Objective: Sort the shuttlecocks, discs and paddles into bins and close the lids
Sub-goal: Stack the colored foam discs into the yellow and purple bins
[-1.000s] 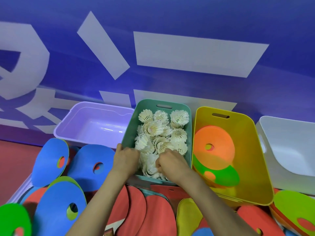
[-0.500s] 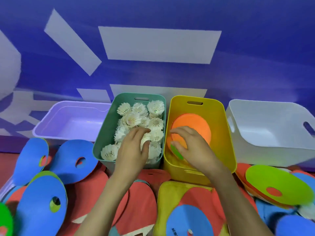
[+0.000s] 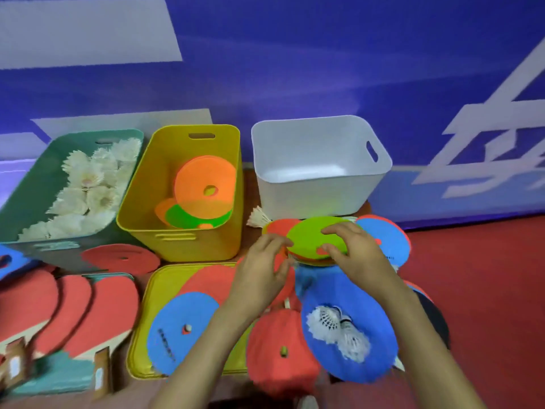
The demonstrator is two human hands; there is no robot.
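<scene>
A stack of discs topped by a green disc lies in front of the white bin. My right hand grips the green disc with thumb and fingers on its right side. At the stack's left edge my left hand has its fingers loosely bent, touching or nearly touching it. The yellow bin holds orange and green discs. The teal bin is full of white shuttlecocks. Two shuttlecocks lie on a blue disc below my right hand.
Red paddles lie at the left over a teal lid. A yellow lid carries a blue disc and red discs. One shuttlecock sits between the yellow and white bins. The blue wall stands behind.
Both hands left the teal and yellow bins and moved right to the disc stack before the white bin. The view swung right; the purple bin is out of view.
</scene>
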